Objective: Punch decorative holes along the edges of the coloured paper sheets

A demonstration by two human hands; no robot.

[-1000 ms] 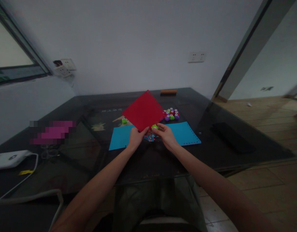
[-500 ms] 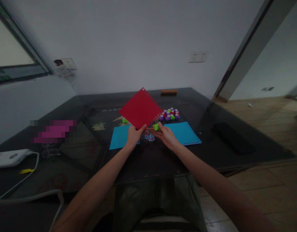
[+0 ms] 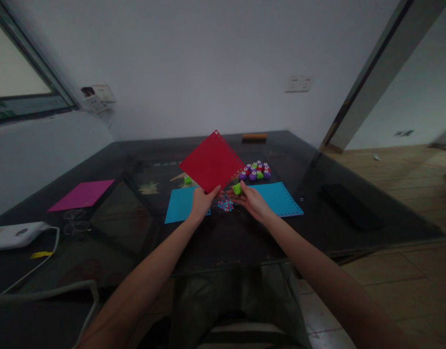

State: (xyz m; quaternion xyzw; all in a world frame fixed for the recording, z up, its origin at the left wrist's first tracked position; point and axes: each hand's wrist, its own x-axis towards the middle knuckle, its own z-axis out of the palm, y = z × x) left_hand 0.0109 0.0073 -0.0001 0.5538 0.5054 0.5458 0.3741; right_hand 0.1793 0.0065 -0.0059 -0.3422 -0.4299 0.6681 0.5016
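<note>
My left hand [image 3: 203,201] is closed on the lower corner of a red sheet of paper [image 3: 211,162], which is tilted up above the table. Small holes run along the sheet's right-hand edges. In my right hand [image 3: 252,198] is a small green craft punch [image 3: 237,188], held between thumb and fingers just off the sheet's lower right edge. Beneath and between the hands lies a little pile of pink and blue paper bits [image 3: 225,204]. Blue sheets lie on both sides, one [image 3: 177,206] partly behind my left hand and another [image 3: 277,198], with punched edges, by my right.
Several purple, red and green punches [image 3: 257,171] stand together behind the right blue sheet. Another green punch [image 3: 187,180] sits left of the red sheet. A pink sheet [image 3: 83,195], a white power strip [image 3: 17,236] and a dark oblong object [image 3: 349,206] lie farther out.
The green punch in my right hand has turned and shifted slightly to the right. My left hand and the red sheet stay nearly where they were.
</note>
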